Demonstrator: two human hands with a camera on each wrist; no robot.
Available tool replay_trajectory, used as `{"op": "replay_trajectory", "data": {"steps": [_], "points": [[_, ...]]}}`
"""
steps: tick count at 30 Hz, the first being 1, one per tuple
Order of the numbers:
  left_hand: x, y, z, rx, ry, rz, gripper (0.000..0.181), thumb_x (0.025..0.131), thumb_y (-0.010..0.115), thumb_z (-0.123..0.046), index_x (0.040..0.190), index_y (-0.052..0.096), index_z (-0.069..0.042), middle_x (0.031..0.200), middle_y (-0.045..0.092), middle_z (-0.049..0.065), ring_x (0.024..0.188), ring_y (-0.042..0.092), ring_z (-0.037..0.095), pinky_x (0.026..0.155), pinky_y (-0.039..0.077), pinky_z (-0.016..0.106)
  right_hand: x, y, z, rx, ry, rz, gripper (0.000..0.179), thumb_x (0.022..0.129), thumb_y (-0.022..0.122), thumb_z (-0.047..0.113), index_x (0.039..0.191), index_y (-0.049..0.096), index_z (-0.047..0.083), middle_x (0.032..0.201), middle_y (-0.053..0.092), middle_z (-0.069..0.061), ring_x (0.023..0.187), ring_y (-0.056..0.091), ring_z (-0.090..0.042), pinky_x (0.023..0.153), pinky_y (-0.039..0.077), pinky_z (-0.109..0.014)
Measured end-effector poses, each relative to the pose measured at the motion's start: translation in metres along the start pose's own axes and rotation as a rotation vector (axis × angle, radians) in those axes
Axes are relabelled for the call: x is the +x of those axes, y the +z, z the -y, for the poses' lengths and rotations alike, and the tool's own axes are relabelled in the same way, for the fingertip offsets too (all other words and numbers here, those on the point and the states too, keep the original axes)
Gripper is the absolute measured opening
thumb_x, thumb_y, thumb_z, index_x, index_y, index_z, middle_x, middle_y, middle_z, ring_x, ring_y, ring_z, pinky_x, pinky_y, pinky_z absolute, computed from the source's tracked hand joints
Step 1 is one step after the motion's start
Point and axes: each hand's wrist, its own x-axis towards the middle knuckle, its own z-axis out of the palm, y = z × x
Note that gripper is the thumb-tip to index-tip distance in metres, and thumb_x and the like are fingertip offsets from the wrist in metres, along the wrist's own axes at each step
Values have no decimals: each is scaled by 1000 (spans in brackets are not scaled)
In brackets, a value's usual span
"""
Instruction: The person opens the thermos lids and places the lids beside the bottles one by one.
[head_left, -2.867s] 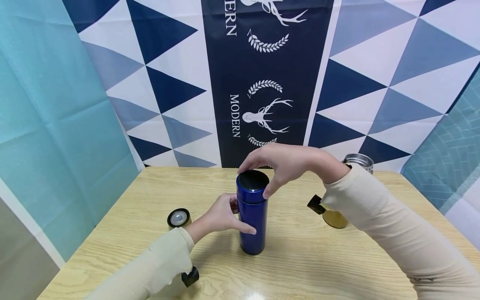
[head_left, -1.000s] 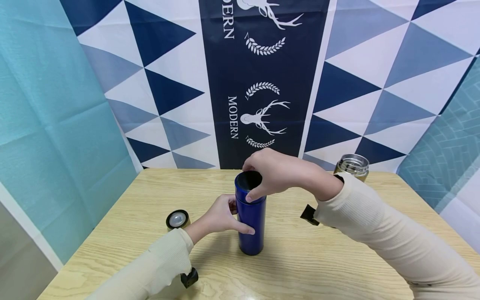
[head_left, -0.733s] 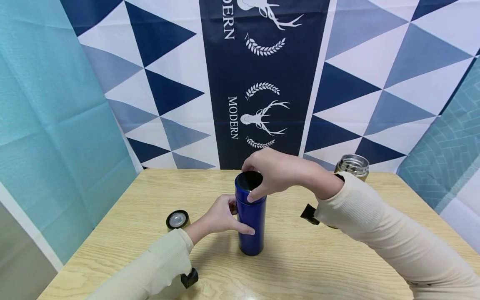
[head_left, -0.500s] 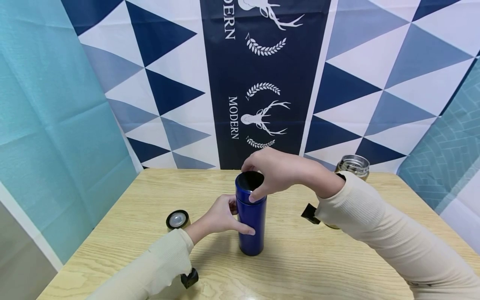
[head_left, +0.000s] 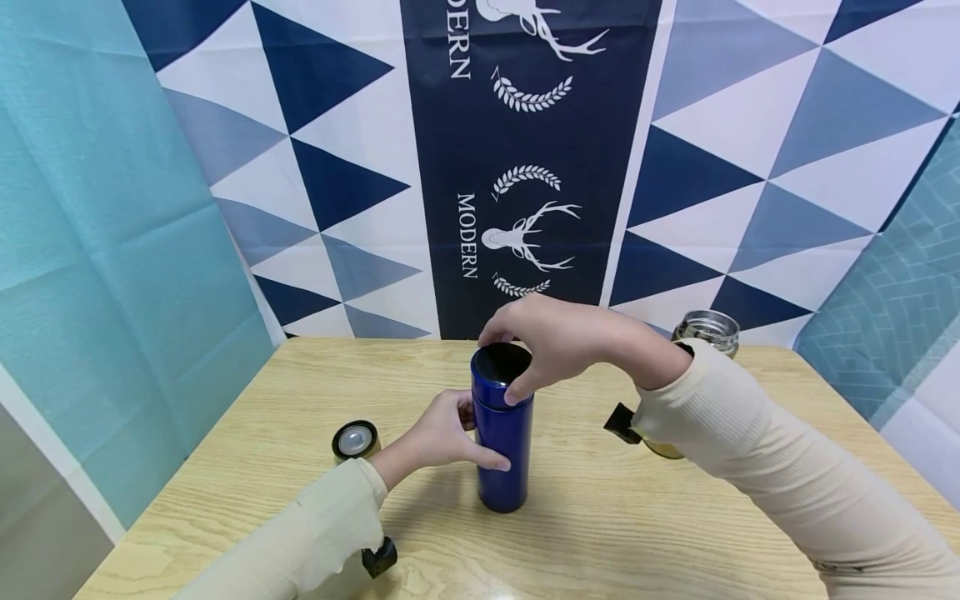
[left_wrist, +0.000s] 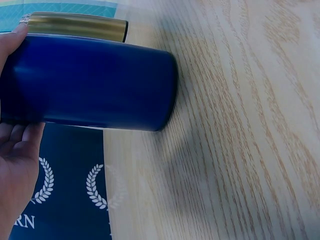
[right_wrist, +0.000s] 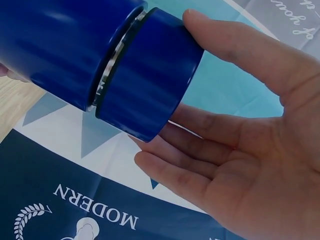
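Observation:
A tall blue thermos [head_left: 504,479] stands upright on the wooden table. My left hand [head_left: 442,429] grips its body from the left, the thumb across the front and the other fingers mostly hidden behind. From above, my right hand [head_left: 558,337] holds the blue lid [head_left: 489,394] with its dark, glossy top. In the right wrist view the thumb touches one edge of the lid [right_wrist: 150,70], with fingers at the other side. A thin gap showing a silvery ring separates lid and body. The left wrist view shows the blue body [left_wrist: 90,82] between thumb and fingers.
A gold flask with an uncovered steel mouth [head_left: 708,327] stands at the back right, partly behind the right sleeve. A black-rimmed round lid [head_left: 356,437] sits left, beside the left wrist. A patterned cloth [head_left: 525,133] hangs behind the wooden table [head_left: 600,517].
My right hand turned on the lid, its thumb shifting left, then came back slightly to the right over the last half second. The left hand and thermos body hold almost still.

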Motion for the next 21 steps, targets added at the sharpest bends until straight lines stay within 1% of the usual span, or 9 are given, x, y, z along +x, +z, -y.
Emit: {"op": "replay_trajectory", "data": {"steps": [7, 15, 21], "points": [[-1, 0, -1, -8, 12, 4, 56, 69, 85, -11, 120, 63, -8, 117, 70, 11, 99, 68, 10, 97, 53, 40, -1, -2, -1, 4, -19, 23, 55, 75, 81, 16, 124, 60, 2, 121, 66, -9, 108, 64, -21, 92, 56, -36], [-1, -1, -1, -10, 14, 13, 58, 70, 85, -14, 122, 61, -9, 119, 69, 11, 103, 68, 14, 99, 53, 41, 0, -3, -4, -4, -52, 43, 57, 75, 81, 15, 125, 59, 3, 123, 65, -9, 111, 63, -21, 93, 55, -37], [-1, 0, -1, -8, 22, 17, 58, 71, 85, -15, 123, 61, -9, 120, 68, 11, 104, 68, 14, 97, 54, 34, 0, -5, -6, -1, -76, 64, 57, 74, 82, 12, 126, 59, 4, 125, 64, -8, 112, 63, -21, 96, 54, -38]]}}
